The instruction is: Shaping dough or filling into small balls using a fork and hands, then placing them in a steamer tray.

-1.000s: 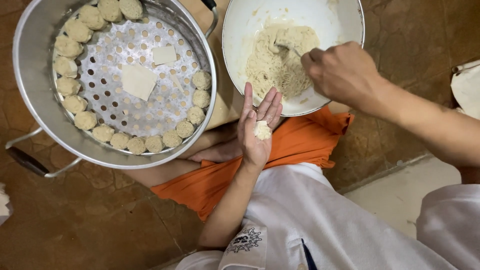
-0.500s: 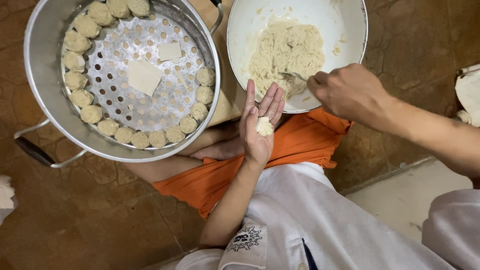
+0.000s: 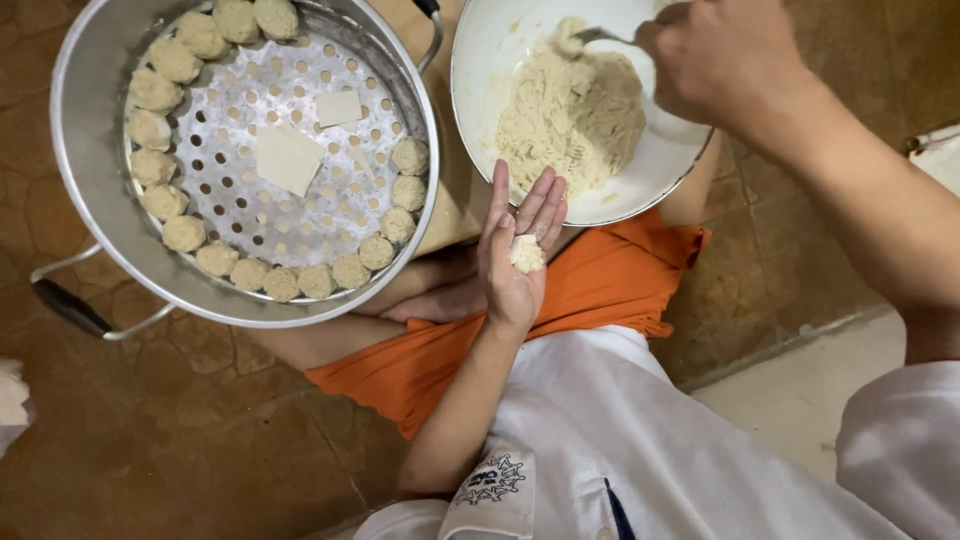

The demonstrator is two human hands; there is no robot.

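Observation:
My left hand (image 3: 518, 250) is held palm up over my lap, fingers apart, with a small lump of pale filling (image 3: 526, 254) resting on the palm. Over the white bowl (image 3: 478, 60) my right hand (image 3: 722, 62) grips a metal spoon (image 3: 598, 38) whose tip carries a dab of the mix. The bowl holds a mound of crumbly beige filling (image 3: 572, 118). At the left a metal steamer pot (image 3: 85, 150) has a perforated tray with several round dumplings (image 3: 378, 252) lined along its rim and two white paper squares (image 3: 288, 158) in the middle.
The pot has a wire handle with a black grip (image 3: 65, 308) at the lower left. Orange cloth (image 3: 600, 285) covers my lap above a brown tiled floor (image 3: 150, 440). A pale floor strip (image 3: 800, 395) lies at the right.
My right hand has lifted the spoon from the filling toward the bowl's far side. The view has shifted, so bowl and pot sit higher. My left hand stays still with its lump.

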